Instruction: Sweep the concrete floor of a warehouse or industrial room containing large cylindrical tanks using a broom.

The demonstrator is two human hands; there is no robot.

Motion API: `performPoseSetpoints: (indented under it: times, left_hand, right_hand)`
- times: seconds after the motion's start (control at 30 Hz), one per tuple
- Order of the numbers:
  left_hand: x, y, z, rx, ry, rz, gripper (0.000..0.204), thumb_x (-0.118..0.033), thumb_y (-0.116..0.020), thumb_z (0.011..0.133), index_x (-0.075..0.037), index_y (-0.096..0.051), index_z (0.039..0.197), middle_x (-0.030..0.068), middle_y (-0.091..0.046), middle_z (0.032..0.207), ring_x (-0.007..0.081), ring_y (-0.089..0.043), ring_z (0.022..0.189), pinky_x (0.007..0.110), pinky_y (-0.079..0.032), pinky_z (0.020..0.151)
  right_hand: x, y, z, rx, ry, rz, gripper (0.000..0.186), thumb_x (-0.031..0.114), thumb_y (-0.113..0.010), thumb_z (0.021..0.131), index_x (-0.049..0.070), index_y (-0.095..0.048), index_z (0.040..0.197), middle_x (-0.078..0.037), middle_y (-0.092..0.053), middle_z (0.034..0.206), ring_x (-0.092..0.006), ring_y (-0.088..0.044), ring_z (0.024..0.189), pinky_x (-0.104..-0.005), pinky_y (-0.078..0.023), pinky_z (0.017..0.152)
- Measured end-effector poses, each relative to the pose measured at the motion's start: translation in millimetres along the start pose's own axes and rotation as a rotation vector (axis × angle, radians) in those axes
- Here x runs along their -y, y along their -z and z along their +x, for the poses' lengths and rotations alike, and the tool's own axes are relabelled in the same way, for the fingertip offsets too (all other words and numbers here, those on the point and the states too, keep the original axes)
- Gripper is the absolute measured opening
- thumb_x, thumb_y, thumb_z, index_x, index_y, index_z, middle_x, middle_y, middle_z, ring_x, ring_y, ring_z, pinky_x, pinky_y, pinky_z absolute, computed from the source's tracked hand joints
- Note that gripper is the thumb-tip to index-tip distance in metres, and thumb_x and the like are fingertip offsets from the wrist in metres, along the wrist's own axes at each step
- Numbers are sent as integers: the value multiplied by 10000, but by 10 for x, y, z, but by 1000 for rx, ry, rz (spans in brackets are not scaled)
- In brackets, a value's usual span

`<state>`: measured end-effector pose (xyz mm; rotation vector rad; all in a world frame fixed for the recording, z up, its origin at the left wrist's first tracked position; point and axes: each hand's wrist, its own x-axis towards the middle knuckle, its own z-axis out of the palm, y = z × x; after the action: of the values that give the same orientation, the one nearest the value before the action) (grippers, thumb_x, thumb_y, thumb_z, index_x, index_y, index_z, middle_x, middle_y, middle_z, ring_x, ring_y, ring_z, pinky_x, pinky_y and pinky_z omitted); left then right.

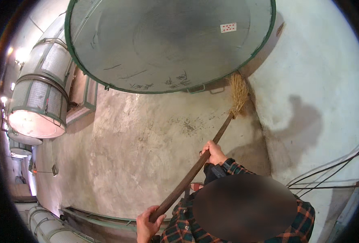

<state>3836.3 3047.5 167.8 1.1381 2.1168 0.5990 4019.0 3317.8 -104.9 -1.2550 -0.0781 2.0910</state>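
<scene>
A broom with a dark wooden handle [189,178] and straw bristles [238,95] slants across the view, from lower left to upper right. My right hand [214,153] is wrapped round the handle about midway, with a dark band at its wrist. Nearer me, my left hand [147,223] grips the handle's end. The bristles are at the foot of the pale wall, beside the rim of a large round green-framed container [159,52]. Whether their tips touch the floor is hidden behind that rim.
Dark specks [189,125] mark the concrete floor [126,162]. Large cylindrical containers with mesh sides [37,97] stand at the left. A pale wall [293,141] runs along the right, with black cables [329,174] near it. A green metal frame [102,218] lies low at the near left.
</scene>
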Motion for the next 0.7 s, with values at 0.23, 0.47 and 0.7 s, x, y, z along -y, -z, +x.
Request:
performPoseSetpoints:
  times: [0.23,0.47,0.7]
  left_hand:
    - [33,-869,1204,228,-25,18,327,-216,-694,788,-42,-590,1045,210,-634,744,351,-643,694,373,-494,564]
    - [296,-404,1000,357,214,-10,407,-206,-708,767,-36,-578,1113,177,-664,841,317,-664,794,358,-512,688]
    - [249,-503,1033,204,306,-547,473,-160,-758,721,8,-570,1122,124,-667,934,222,-652,850,322,-495,772]
  right_hand:
    - [789,292,1142,-219,56,-334,330,195,-435,923,-18,-461,673,-100,-493,604,-243,-499,542,-425,-433,513]
    - [-167,470,1172,-174,-141,-256,198,185,-502,901,5,-519,821,-83,-526,618,-225,-532,546,-398,-464,536]
    - [496,-195,618,-233,89,-204,322,188,-472,893,-11,-498,641,-104,-504,538,-217,-496,534,-374,-446,561]
